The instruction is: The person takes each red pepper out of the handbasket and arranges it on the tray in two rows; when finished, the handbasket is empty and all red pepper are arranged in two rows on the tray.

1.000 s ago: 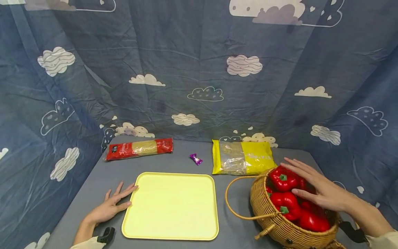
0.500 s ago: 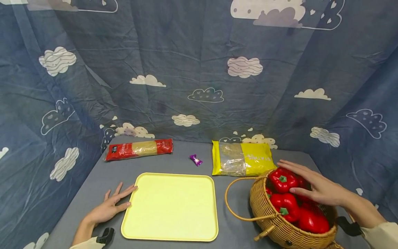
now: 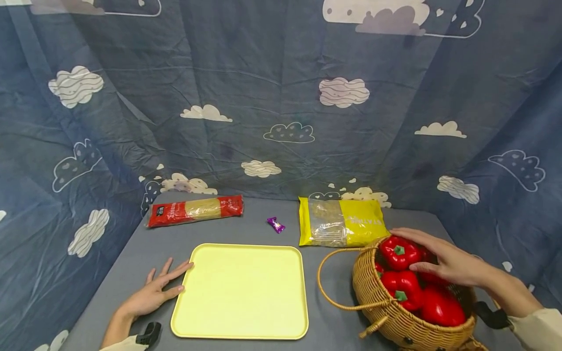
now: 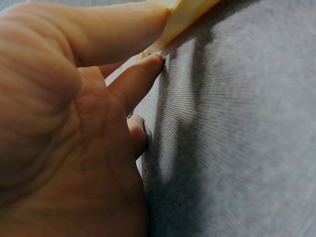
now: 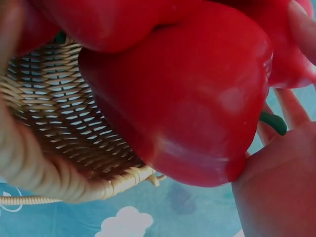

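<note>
In the head view my left hand rests on the table, fingers spread and fairly straight, at the left rim of a yellow tray. The left wrist view shows its thumb against the tray's edge. At the right, a wicker basket holds several red bell peppers with green stems. My right hand spans the topmost bell pepper, thumb on the near side, fingers over the far side. In the right wrist view, a large bell pepper partly hides the grip.
A red pasta packet lies at the back left of the grey table. A purple-wrapped candy sits in the back middle. Behind the basket is a yellow bag. The basket's loop handle leans toward the tray. A cloud-patterned curtain surrounds the table.
My right hand has shifted slightly left and lower, its fingers and thumb settling closer around the top bell pepper. The left hand and the tray have stayed in place.
</note>
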{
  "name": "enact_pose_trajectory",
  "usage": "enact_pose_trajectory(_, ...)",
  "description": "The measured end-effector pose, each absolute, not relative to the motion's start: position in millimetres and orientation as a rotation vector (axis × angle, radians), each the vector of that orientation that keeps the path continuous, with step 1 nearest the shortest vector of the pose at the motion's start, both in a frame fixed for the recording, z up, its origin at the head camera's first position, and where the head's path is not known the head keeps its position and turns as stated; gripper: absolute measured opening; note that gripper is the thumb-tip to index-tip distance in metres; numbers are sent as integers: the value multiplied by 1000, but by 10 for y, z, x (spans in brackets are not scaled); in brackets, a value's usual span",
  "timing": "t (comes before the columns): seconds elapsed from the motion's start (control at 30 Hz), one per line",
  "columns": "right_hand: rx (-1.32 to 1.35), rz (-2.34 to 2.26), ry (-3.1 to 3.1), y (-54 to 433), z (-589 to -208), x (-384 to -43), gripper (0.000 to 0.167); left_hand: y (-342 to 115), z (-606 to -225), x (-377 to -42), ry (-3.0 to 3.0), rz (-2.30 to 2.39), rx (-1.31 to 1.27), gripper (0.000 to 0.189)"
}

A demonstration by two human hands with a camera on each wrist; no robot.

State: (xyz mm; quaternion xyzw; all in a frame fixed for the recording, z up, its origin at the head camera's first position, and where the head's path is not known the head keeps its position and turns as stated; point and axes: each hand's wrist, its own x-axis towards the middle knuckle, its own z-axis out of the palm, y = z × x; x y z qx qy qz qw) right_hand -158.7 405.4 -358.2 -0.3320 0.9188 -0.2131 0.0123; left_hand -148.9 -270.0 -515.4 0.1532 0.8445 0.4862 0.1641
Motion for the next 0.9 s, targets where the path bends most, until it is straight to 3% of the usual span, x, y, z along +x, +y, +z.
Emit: enact_pose_trajectory(0.9,-893,-812,2807,4085,-3461,-1580,81,-2698,-5163,-1491,2380,1390,427,62)
